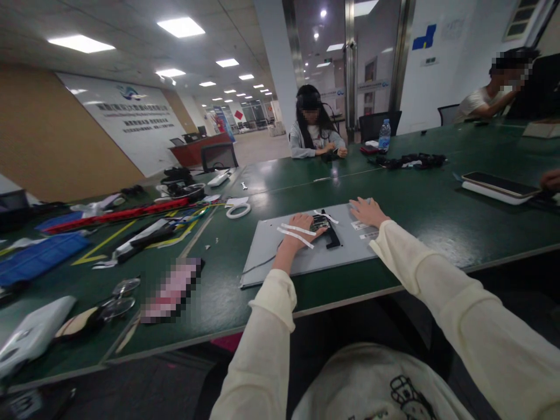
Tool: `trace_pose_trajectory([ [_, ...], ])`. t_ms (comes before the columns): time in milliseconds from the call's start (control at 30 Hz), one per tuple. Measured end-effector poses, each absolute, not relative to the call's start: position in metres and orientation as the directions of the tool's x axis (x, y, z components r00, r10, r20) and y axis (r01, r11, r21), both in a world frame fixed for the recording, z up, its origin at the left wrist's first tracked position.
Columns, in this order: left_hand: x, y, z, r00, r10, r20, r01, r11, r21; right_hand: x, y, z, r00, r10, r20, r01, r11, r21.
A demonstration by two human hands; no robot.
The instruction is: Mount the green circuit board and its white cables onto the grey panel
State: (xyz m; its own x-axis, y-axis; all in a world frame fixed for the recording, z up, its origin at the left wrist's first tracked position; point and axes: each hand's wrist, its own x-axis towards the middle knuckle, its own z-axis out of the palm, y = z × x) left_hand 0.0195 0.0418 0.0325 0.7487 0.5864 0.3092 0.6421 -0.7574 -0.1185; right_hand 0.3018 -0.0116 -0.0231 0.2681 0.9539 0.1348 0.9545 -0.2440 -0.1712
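A thin grey panel (pixel 293 265) lies on the green table in front of me. My left hand (pixel 300 229) rests on it, fingers bent and closed at the left end of a small circuit board (pixel 321 221). White tape strips (pixel 300 234) cross the back of this hand and wrist. Beside the board sits a black angled bracket (pixel 334 238), and another white strip lies over its far end. My right hand (pixel 368 212) is open, its fingers spread at the panel's far right edge, near white labels (pixel 359 225).
A roll of white tape (pixel 238 210) lies left of the panel. Further left are a pink phone-shaped item (pixel 172 291), glasses (pixel 120 300), blue trays (pixel 41 256) and cables. A person (pixel 312 125) sits opposite. On the right are a bottle (pixel 384 136) and a phone (pixel 501 184).
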Motion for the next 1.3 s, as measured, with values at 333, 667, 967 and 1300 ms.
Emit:
trace_pose_trajectory([
  [333, 0.026, 0.037, 0.022, 0.729, 0.609, 0.313, 0.663, -0.742, -0.101, 0.302, -0.008, -0.023, 0.263, 0.954, 0.141, 0.954, -0.236, -0.185],
  [667, 0.022, 0.025, 0.026, 0.704, 0.625, 0.335, 0.675, -0.737, -0.044, 0.301, -0.006, -0.022, 0.259, 0.958, 0.119, 0.951, -0.232, -0.203],
  [967, 0.022, 0.024, 0.031, 0.707, 0.632, 0.318, 0.672, -0.740, -0.021, 0.297, -0.009, -0.022, 0.291, 0.937, 0.191, 0.948, -0.256, -0.188],
  [1300, 0.028, 0.029, 0.031, 0.657, 0.653, 0.377, 0.689, -0.723, 0.050, 0.261, -0.020, 0.000, -0.080, 0.919, 0.386, 0.943, 0.195, -0.269],
])
